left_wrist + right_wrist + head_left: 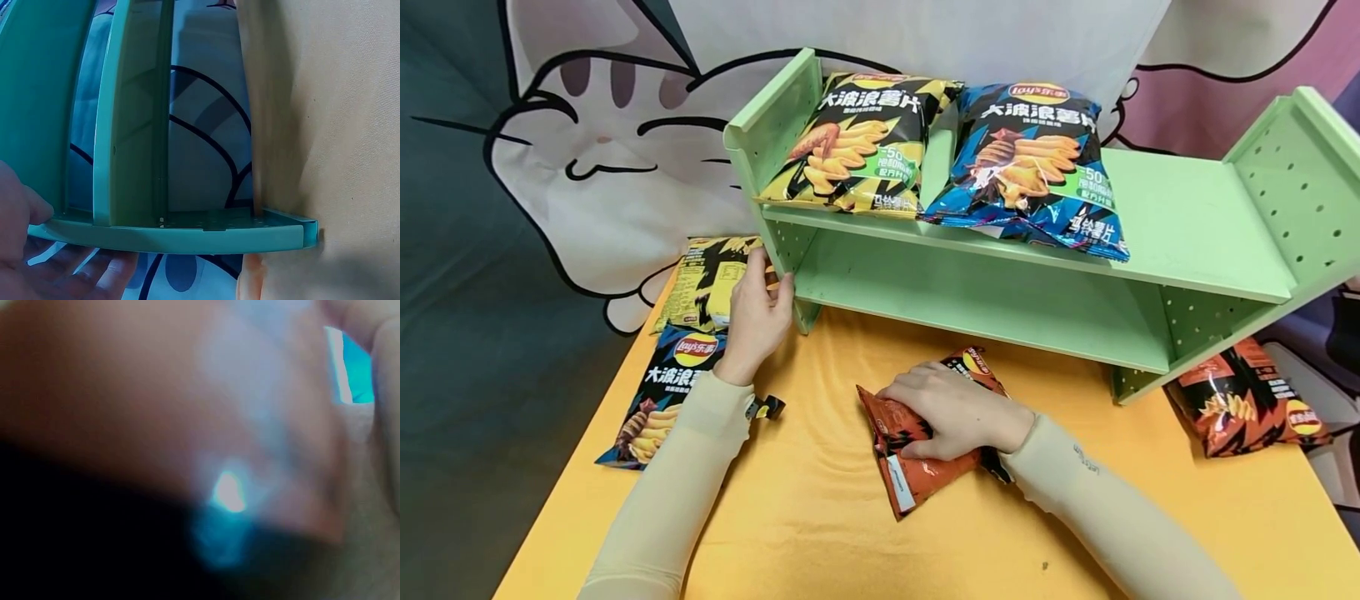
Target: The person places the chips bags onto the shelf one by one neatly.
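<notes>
My left hand [757,315] grips the left side panel of a light green two-tier shelf [977,296]. In the left wrist view the thumb lies on the panel's inner side [200,240] and the fingers reach round outside it. My right hand [958,410] holds a red bag of chips [934,481] on the table in front of the shelf, fingers over its top. That bag fills most of the right wrist view, dark and blurred. On the upper tier lean a yellow-and-black chip bag [850,154] and a blue-and-black chip bag [1033,162], side by side.
Left of the shelf, a yellow chip bag [700,279] and a blue chip bag [658,392] lie near the table's left edge. Red chip bags [1232,400] lie beyond the shelf's right end. A yellow cloth [820,517] covers the table; a printed cat curtain [602,192] hangs behind.
</notes>
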`<state>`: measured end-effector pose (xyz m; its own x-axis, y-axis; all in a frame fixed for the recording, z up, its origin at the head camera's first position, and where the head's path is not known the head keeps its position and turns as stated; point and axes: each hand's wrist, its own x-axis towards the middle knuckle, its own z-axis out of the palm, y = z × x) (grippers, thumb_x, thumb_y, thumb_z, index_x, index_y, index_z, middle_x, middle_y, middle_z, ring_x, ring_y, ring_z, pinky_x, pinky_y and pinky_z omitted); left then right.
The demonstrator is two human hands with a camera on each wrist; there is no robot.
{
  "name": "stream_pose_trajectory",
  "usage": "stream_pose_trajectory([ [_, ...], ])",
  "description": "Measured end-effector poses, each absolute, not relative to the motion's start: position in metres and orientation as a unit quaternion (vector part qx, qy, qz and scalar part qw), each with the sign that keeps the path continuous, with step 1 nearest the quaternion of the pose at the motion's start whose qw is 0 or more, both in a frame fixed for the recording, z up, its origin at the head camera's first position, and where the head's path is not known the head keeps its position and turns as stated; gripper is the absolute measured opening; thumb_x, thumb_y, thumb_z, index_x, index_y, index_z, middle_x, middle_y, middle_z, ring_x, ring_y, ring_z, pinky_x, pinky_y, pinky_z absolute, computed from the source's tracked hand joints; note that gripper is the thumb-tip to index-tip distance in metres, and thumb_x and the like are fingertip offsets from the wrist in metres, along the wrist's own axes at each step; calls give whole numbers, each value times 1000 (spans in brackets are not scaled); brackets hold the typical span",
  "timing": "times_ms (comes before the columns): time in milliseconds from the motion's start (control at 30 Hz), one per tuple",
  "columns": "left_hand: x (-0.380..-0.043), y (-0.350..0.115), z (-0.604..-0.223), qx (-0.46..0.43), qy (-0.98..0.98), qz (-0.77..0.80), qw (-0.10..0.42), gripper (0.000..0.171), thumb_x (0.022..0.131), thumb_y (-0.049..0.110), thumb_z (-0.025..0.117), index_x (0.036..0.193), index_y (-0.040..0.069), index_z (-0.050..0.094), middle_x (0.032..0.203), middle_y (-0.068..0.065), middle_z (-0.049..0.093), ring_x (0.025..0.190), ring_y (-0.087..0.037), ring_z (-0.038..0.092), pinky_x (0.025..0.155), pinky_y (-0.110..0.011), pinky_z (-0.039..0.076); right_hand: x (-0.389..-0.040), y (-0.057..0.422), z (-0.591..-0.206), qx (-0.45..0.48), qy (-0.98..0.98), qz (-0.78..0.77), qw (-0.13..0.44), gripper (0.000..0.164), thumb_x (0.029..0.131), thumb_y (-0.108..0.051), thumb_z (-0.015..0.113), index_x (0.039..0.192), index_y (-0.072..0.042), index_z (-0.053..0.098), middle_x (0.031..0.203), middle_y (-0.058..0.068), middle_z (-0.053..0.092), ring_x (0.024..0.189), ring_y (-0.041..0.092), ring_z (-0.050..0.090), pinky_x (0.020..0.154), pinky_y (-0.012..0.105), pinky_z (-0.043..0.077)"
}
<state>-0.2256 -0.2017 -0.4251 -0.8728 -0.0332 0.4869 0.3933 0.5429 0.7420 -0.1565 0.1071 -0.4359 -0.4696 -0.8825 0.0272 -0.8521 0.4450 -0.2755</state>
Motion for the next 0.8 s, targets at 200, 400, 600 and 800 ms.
stream_pose_trajectory([
  [200, -226, -202, -426, -107, -847, -468, 227, 39, 105, 12, 52, 143, 3, 47, 135, -23, 63, 114, -37, 71, 88, -49, 62, -154, 108, -440, -498, 858, -118, 49, 88, 87, -65, 72, 154, -12, 48, 136, 3, 64, 127, 23, 59, 121, 47, 37],
  [400, -226, -202, -425, -107, -849, -462, 234, 39, 106, 14, 52, 143, 4, 47, 134, -22, 63, 114, -37, 71, 88, -48, 63, -160, 118, -430, -479, 866, -122, 73, 89, 89, -64, 70, 155, -10, 46, 143, 8, 61, 135, 29, 55, 125, 55, 31],
  [600, -226, -202, -426, -106, -849, -460, 235, 39, 106, 14, 52, 143, 4, 47, 134, -22, 63, 114, -36, 71, 88, -47, 63, -175, 136, -414, -468, 865, -123, 134, 97, 82, -59, 79, 157, -9, 43, 147, 10, 57, 138, 31, 52, 121, 54, 37],
  [800, -226, -202, -426, -107, -849, -463, 232, 39, 106, 14, 52, 143, 4, 47, 134, -22, 63, 113, -35, 72, 88, -46, 63, -184, 148, -406, -465, 860, -108, 180, 105, 75, -48, 90, 158, -7, 41, 156, 15, 50, 145, 36, 47, 120, 58, 37],
])
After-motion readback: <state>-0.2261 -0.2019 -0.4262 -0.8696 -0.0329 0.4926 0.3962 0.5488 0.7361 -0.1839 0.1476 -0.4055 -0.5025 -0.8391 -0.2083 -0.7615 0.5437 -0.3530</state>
